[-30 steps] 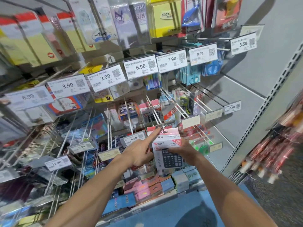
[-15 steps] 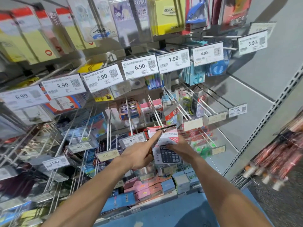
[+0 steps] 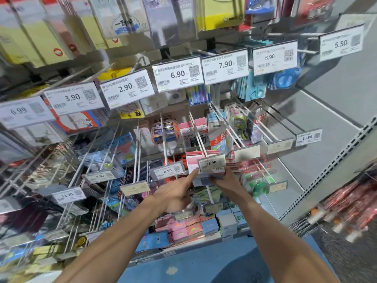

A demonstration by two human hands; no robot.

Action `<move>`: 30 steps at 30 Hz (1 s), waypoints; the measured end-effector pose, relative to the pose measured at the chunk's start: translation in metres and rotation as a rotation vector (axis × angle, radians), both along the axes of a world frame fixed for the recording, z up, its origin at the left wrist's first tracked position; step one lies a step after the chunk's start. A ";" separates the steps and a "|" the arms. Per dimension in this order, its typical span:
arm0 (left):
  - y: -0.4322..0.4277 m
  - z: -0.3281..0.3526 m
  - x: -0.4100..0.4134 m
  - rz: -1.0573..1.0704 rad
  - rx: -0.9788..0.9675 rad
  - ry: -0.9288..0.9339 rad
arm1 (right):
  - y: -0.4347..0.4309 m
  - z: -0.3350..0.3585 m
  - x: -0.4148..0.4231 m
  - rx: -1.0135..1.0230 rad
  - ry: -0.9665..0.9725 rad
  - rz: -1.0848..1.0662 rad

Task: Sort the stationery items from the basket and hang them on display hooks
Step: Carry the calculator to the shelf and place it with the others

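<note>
1. Right hand (image 3: 226, 183): grasping. My fingers curl round the lower right part of the pink-and-white box (image 3: 192, 161) and support it from below.
2. Left hand (image 3: 173, 196): index finger extended, the other fingers clenched into the palm, grasping nothing. The fingertip (image 3: 195, 172) touches the box's left edge.
3. Box position: on the middle row of the display rack, directly behind the 28.90 price tag (image 3: 211, 164) at the front end of a white wire hook (image 3: 199, 137). The box top sits level with the hook. I cannot tell whether the hook passes through it. The lower face of the box is blurred.
4. Adjacent items: the 8.90 price tag (image 3: 167, 170) hangs just left of the box. Small pink and blue boxes (image 3: 183, 229) stand on the shelf below both forearms.
</note>
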State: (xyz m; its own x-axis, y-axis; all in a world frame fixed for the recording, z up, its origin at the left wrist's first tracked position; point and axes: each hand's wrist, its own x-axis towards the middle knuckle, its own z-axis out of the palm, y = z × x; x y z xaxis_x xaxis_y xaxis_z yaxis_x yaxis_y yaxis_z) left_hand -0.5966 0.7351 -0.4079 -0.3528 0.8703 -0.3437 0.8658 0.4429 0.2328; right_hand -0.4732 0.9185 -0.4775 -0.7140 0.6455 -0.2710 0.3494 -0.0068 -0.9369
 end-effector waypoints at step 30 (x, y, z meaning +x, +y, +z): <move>-0.127 -0.038 0.016 0.170 0.136 -0.281 | -0.113 0.010 0.028 0.418 -0.318 0.297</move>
State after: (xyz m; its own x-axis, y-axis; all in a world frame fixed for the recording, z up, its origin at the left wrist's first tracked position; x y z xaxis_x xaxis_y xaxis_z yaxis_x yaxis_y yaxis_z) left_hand -0.5802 0.6081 -0.4464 -0.4045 0.8517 -0.3333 0.6759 0.5239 0.5184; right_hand -0.4456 0.8052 -0.4677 -0.8057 0.5287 -0.2670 0.5435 0.4807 -0.6882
